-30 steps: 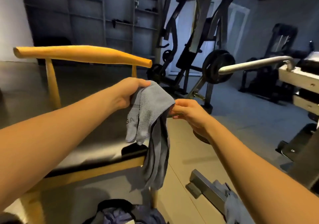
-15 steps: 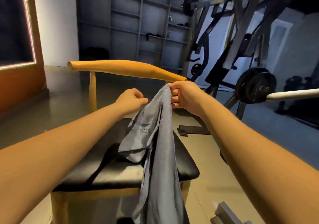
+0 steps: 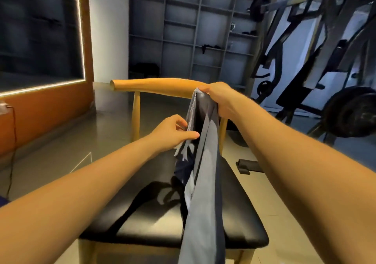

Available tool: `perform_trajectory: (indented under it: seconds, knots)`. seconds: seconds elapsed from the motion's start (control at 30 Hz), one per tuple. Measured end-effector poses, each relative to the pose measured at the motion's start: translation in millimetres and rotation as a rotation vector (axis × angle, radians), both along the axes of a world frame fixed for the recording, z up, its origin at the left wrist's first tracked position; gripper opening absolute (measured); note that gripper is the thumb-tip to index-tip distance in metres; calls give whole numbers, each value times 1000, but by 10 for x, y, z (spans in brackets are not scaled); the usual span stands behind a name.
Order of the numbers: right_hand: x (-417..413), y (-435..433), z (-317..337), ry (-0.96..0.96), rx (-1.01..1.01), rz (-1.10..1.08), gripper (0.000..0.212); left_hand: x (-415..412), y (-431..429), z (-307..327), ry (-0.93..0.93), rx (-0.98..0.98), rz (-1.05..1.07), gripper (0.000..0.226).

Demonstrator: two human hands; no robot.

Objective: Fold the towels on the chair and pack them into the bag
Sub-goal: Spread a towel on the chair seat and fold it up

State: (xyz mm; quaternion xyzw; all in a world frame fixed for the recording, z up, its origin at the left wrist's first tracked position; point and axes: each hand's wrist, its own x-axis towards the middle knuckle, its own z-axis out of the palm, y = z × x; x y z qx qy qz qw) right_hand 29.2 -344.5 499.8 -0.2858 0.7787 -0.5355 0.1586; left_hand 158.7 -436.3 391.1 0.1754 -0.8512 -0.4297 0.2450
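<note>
A long grey towel (image 3: 205, 182) hangs in a narrow bunch over the chair (image 3: 154, 223), which has a black padded seat and a curved wooden backrest. My right hand (image 3: 218, 99) grips the towel's top end, up by the right tip of the backrest. Lower and to the left, my left hand (image 3: 173, 131) pinches the towel's left edge between thumb and fingers. The towel's bottom runs out of the frame. The bag is not in view.
A weight machine (image 3: 305, 50) and a loaded barbell plate (image 3: 350, 113) stand to the right. Grey wall shelving (image 3: 193, 30) is behind the chair. An orange wall panel (image 3: 40, 105) with a lit strip is on the left. A dark metal foot (image 3: 248, 166) lies on the floor right of the seat.
My right hand has lifted the towel's top end higher, to the backrest tip. My left hand slid lower down the left edge. The view has turned left and the bag has left the frame.
</note>
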Motion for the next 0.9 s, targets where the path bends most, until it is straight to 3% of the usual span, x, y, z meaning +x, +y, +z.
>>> perform_trajectory:
  seconds: [0.1, 0.13, 0.2, 0.3, 0.4, 0.5, 0.6, 0.7, 0.83, 0.9]
  knots:
    - [-17, -205, 243, 42, -176, 69, 20, 6, -208, -80, -106, -233, 150, 15]
    - [-75, -259, 289, 75, -237, 54, 9, 29, -264, -78, -97, -257, 197, 25]
    - [-206, -359, 308, 207, -247, -51, 19, 109, -332, -64, 64, -163, 207, 42]
    - [-367, -398, -52, 289, -93, -70, 26, 251, -331, -63, 252, -92, 206, 44]
    - [-378, -261, -671, 89, 46, 137, 10, 297, -386, -298, 176, -130, 212, 29]
    - [-374, 150, -1201, 159, 228, 204, 12, 347, -378, -603, 142, -90, 255, 4]
    - [-404, 647, -1570, 233, 403, 179, 13, 361, -270, -791, 97, -106, 226, 7]
    - [-324, 1027, -1803, 174, 604, 172, 17, 341, -115, -826, 53, -140, 181, 17]
    - [-117, 1131, -2078, 178, 715, 209, 37, 329, 102, -822, 81, -97, 145, 22]
    - [-15, 1086, -2151, 198, 732, 218, 34, 337, 179, -858, 82, -126, 142, 24]
